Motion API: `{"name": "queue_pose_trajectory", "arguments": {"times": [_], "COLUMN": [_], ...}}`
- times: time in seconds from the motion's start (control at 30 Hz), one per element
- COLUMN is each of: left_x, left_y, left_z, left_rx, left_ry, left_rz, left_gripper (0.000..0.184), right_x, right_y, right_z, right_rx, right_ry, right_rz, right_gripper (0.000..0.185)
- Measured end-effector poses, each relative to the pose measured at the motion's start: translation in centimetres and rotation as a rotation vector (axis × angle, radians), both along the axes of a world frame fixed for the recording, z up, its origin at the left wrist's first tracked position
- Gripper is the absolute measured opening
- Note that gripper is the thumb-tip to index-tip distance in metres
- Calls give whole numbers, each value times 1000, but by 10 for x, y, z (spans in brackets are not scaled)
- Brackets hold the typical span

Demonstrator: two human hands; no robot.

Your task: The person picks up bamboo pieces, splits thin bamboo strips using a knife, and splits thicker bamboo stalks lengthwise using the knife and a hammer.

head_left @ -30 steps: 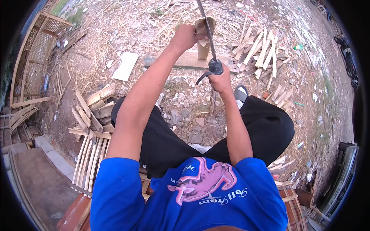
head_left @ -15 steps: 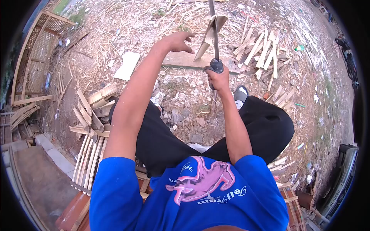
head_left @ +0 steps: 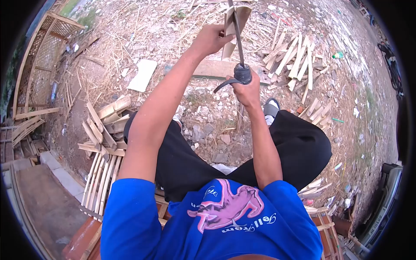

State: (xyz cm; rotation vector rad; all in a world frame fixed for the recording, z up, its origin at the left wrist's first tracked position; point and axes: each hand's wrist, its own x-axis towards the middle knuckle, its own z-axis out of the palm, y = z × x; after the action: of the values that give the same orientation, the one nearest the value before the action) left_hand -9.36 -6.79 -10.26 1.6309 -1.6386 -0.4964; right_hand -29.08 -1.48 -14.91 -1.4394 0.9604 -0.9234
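Stony ground (head_left: 346,93) in soft daylight, wood-framed lattice panel (head_left: 42,82) at far left, vehicle bumper (head_left: 384,199) at right

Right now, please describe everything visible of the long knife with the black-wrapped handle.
The long knife has a narrow, dark, metallic blade and a handle wrapped in black, gripped by the right hand. A black strap sticks out leftward. The blade points away from the body, crossing a pale, curved bamboo-like piece; whether wedged is unclear. Its tip is unseen.
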Motion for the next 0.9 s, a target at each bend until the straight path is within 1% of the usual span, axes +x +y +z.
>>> {"name": "queue_pose_trajectory", "arguments": {"times": [0.07,0.1,0.13,0.17,0.2,0.23,0.27,0.3,0.33,0.4,0.43,0.53,0.57,0.67,0.7,0.73,0.77,0.83,0.87,0.9], "left_x": [-3,-2,-1,-2,2,8,12,12,11,-2,-5,-10,-7,7,13,20,27,46,56,59], "left_y": [4,5,6,6,5,1,0,2,4,18,20,16,12,12,14,17,15,11,9,10], "left_z": [33,45,52,55,42,15,-10,-37,-57,-56,-45,-44,-42,-36,-27,-18,-10,-14,-20,-14], "left_rx": [-21,-37,-53,14,111,204,287,313,339,268,329,189,280,334,404,439,464,480,469,499], "left_ry": [-2,-55,-107,-137,-129,-122,-119,-62,-6,-246,-206,25,78,47,53,50,9,-47,-68,-28], "left_rz": [-14,-32,-51,-40,-59,-78,-97,-108,-111,-176,-208,-45,-53,-161,-163,-180,-182,-176,-169,-160], "left_gripper": [33,33,34,37,39,41,43,51,60,79,91,90,95,100,105,103,97,87,83,76], "right_x": [1,2,2,2,1,0,0,-1,0,4,1,2,3,7,7,6,6,6,8,9], "right_y": [1,3,5,3,-1,-4,-6,-3,-3,-8,-3,-5,-4,0,-4,-1,-2,-3,-5,-10], "right_z": [22,34,40,31,15,-3,-29,-51,-60,-55,-55,-51,-50,-29,-29,-8,5,24,12,-13], "right_rx": [-52,-36,-20,-6,8,18,150,109,66,103,138,85,90,-15,-15,-9,-33,-54,-25,2], "right_ry": [-32,-47,-62,-51,-41,-30,5,9,12,-54,-79,-81,-97,-34,-52,-89,-111,-146,-140,-132], "right_rz": [-9,-11,-13,-4,5,14,24,4,-8,-35,-64,-47,-45,-93,-93,-88,-94,-96,-106,-116], "right_gripper": [30,30,30,29,28,27,24,23,22,22,21,21,22,22,22,23,23,22,22,21]}}
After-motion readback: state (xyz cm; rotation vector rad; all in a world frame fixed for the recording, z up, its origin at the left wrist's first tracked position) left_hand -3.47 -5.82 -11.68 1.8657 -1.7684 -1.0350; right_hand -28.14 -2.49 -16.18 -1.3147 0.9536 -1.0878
